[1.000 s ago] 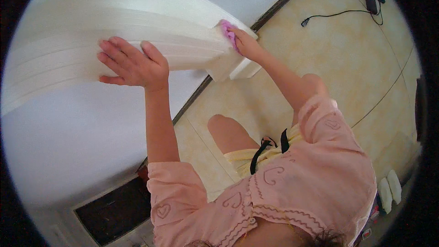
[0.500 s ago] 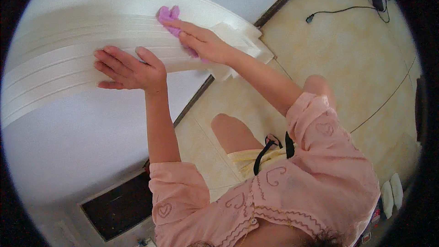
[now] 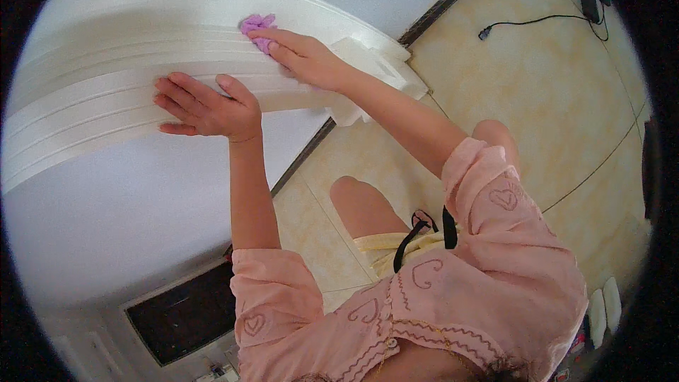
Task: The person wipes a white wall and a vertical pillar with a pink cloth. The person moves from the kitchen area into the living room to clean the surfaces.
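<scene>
A white ridged moulding [image 3: 106, 42], long and curved, runs along the wall in front of me. My right hand [image 3: 308, 62] presses a crumpled purple cloth [image 3: 256, 26] against its grooves; part of the cloth bunches out past the fingertips, and the rest is hidden under the palm. To the left, my left hand [image 3: 211, 107] lies against the moulding's lower bands with fingers stretched and thumb apart, holding nothing.
A stepped white block [image 3: 368, 64] ends the moulding on the right. On the tiled floor [image 3: 509, 92] lie a black power adapter [image 3: 588, 0] and its cord with a plug. A dark framed panel [image 3: 184, 311] is at lower left, white slippers [image 3: 605, 311] at lower right.
The purple cloth that showed below my right hand is now mostly covered, and its bunched end looks more crumpled. My left hand stays flat on the moulding, shifted slightly right in view.
</scene>
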A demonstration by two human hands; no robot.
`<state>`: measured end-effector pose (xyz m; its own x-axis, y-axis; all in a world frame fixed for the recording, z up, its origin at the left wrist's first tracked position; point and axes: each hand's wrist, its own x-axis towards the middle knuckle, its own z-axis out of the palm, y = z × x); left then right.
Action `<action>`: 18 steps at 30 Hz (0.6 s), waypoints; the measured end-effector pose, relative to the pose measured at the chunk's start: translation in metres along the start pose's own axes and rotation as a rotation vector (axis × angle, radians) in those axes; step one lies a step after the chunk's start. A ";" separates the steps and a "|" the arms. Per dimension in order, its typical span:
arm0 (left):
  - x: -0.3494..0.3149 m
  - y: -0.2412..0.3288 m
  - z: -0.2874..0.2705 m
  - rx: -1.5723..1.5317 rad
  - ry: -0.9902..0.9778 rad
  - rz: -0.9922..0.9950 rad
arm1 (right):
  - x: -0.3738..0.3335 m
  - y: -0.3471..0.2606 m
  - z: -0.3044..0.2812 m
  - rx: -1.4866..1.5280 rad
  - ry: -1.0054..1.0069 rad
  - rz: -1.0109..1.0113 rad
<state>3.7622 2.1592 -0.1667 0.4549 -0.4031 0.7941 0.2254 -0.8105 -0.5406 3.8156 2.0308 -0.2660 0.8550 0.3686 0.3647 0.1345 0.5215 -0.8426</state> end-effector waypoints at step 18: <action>0.002 0.004 0.002 -0.035 -0.011 -0.027 | 0.015 -0.002 0.018 -0.174 0.166 -0.460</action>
<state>3.7658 2.1563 -0.1674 0.4584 -0.3764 0.8051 0.2077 -0.8355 -0.5088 3.8193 2.0494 -0.2518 0.7537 -0.0027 0.6572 0.5845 0.4599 -0.6685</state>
